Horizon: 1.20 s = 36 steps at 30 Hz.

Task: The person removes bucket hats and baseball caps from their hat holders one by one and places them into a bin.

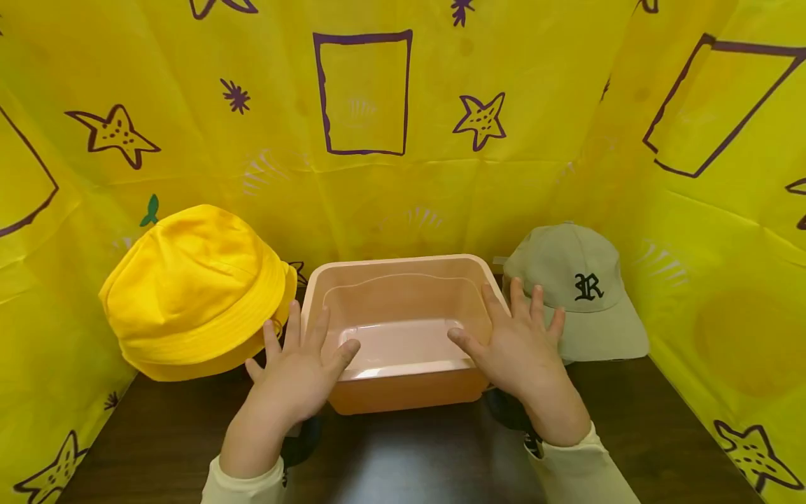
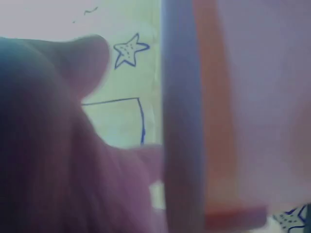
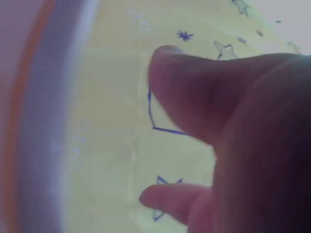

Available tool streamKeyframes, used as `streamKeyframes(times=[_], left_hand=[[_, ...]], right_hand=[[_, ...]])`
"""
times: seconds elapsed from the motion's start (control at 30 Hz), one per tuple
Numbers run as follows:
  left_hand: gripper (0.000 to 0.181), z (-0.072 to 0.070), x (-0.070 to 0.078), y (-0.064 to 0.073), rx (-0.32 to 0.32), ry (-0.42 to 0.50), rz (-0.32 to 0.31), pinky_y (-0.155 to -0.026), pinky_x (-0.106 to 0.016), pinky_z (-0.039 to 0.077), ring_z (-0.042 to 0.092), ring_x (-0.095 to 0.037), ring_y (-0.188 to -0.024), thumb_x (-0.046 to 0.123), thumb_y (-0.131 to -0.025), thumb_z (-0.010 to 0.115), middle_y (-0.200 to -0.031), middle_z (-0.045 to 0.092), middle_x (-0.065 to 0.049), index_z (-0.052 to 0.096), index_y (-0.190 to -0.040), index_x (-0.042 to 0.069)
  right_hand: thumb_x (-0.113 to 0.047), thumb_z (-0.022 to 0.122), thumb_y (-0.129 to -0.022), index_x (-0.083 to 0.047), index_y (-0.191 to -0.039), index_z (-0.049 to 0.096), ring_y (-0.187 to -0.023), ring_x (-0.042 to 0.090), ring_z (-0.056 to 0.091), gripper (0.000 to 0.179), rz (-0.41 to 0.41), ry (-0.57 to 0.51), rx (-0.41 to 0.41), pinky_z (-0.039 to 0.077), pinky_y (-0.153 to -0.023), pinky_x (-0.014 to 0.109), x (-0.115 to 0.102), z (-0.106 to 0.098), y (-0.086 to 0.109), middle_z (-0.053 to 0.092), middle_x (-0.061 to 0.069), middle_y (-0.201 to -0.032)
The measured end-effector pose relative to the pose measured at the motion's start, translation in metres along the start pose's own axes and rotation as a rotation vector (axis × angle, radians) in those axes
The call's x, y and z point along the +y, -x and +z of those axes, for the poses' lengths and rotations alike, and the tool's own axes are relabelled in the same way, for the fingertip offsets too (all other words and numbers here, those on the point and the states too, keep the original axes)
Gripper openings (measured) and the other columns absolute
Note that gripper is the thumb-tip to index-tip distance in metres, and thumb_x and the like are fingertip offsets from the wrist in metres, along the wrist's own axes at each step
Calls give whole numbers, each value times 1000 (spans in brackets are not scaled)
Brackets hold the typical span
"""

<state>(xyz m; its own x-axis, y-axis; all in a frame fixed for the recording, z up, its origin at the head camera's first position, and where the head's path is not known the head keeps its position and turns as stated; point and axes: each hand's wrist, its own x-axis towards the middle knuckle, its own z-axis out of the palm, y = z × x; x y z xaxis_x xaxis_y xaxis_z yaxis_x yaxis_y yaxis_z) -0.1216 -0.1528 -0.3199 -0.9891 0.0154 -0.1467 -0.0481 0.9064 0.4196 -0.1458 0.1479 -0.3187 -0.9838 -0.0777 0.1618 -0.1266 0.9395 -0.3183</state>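
A pale peach plastic tub (image 1: 403, 388) stands in the middle of the dark table, its inside bare in the head view. Over its near left corner my left hand (image 1: 296, 381) is spread, palm down, fingers straight and holding nothing. My right hand (image 1: 519, 350) is spread the same way over the near right corner. To the left sits a yellow bucket hat (image 1: 195, 280), close by the left fingertips. A grey-green baseball cap (image 1: 560, 259) with a black letter R is on the right, partly covered by the right fingers. Both wrist views show the tub wall (image 2: 216, 97) blurred and close.
Yellow sheeting (image 1: 548, 168) with drawn stars, shells and rectangles walls in the back and both sides. Dark wooden tabletop (image 1: 403, 462) lies under everything. Dark objects (image 1: 302, 441) show beneath each wrist. Light sleeves (image 1: 245, 483) cover the forearms.
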Motion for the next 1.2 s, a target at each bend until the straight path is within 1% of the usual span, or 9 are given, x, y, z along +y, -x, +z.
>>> streamKeyframes(times=[0.27,0.53,0.77,0.83,0.93,1.0,1.07,1.17,1.2], left_hand=[[91,0,-23,-5,14,200,173,-100,-76,21,-5,-58,-141,70,-95,43,-159,-28,-14,-5,-160,29],[97,9,-50,-9,9,379,272,-100,-77,21,9,-57,-141,53,-90,68,-163,-15,-15,2,-159,41],[101,14,-62,-10,22,458,321,-100,-76,19,7,-55,-142,38,-87,78,-164,-11,-15,9,-160,40],[100,16,-65,-11,26,491,323,-101,-75,18,5,-52,-143,34,-87,78,-164,-10,-13,11,-160,38],[97,19,-67,-11,24,560,313,-105,-60,32,13,-49,-143,30,-89,78,-165,-8,-11,13,-161,30],[96,21,-68,-12,11,617,298,-96,-45,46,23,-47,-140,28,-90,76,-165,-7,-10,13,-162,26],[96,23,-68,-13,-3,671,284,-82,-33,53,31,-45,-136,26,-90,76,-165,-7,-9,12,-162,23],[97,24,-67,-13,-12,713,270,-78,-29,53,32,-43,-135,26,-90,77,-165,-6,-9,12,-162,22],[98,24,-66,-13,-10,712,269,-79,-28,52,29,-43,-137,26,-89,77,-165,-6,-9,12,-162,21]], right_hand=[[-62,63,-90,-14,-161,19,-143,55,-4,97,-138,-62,198,-8,-101,76,33,-36,10,-3,26,-162],[-41,68,-94,-22,-161,-1,-143,49,-16,98,29,-341,292,-3,-103,75,99,-73,36,-21,14,-162],[-36,57,-102,-35,-154,-19,-138,58,-13,93,184,-510,155,0,-101,75,156,-78,57,-35,10,-156],[-33,55,-104,-37,-153,-21,-138,57,-11,90,200,-574,92,22,-111,59,170,-70,60,-34,9,-156],[-28,51,-106,-39,-152,-21,-138,56,-9,86,207,-704,4,51,-89,34,187,-55,61,-33,14,-156],[-23,50,-107,-39,-154,-20,-143,44,21,85,204,-840,-28,53,-72,21,195,-43,61,-35,19,-154],[-17,48,-107,-41,-154,-19,-121,30,55,85,204,-1030,-52,57,-71,30,200,-33,61,-40,23,-150],[-8,45,-107,-42,-155,-16,-96,5,63,85,181,-1307,-74,57,-77,41,204,-20,61,-41,26,-147],[-6,44,-107,-42,-155,-15,-96,9,64,85,173,-1390,-79,57,-79,44,204,-17,61,-43,26,-147]])
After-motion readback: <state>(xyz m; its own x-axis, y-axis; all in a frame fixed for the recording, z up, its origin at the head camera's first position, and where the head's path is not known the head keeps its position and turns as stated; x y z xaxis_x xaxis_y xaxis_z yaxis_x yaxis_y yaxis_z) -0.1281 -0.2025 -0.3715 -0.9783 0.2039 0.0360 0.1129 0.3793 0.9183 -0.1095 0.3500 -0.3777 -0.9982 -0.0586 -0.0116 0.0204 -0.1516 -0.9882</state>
